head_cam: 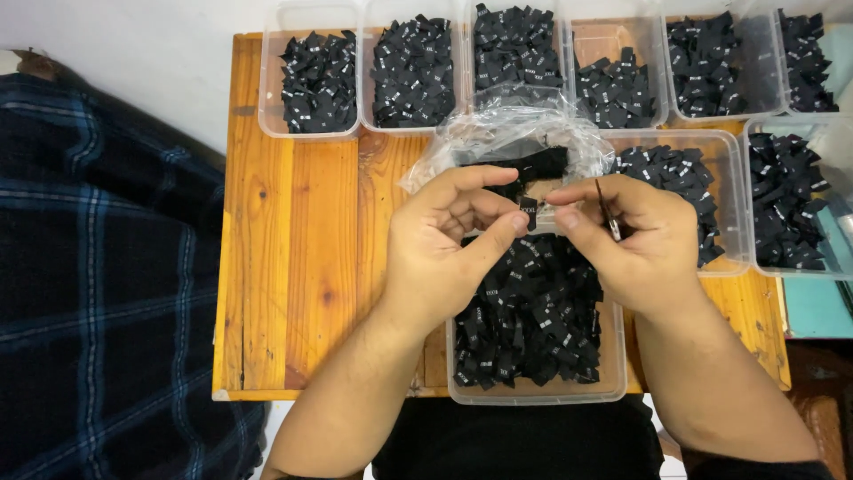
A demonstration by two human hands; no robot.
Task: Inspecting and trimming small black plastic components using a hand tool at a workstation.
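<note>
Wooden table (293,267) carries clear plastic bins of black labels, one bin (533,391) right under my hands and a crumpled clear bag (506,138) behind them. My left hand (444,249) and right hand (635,240) meet above that bin, both grips pinched shut on one small black label (529,213); the right also clamps thin scissors (607,213) against the palm.

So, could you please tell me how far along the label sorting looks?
Done: the clear tubs along the wooden table hold cut black labels. In hand: left hand and right hand pinch one label; the right also holds a thin tool. Left: black strip in the plastic bag.
</note>
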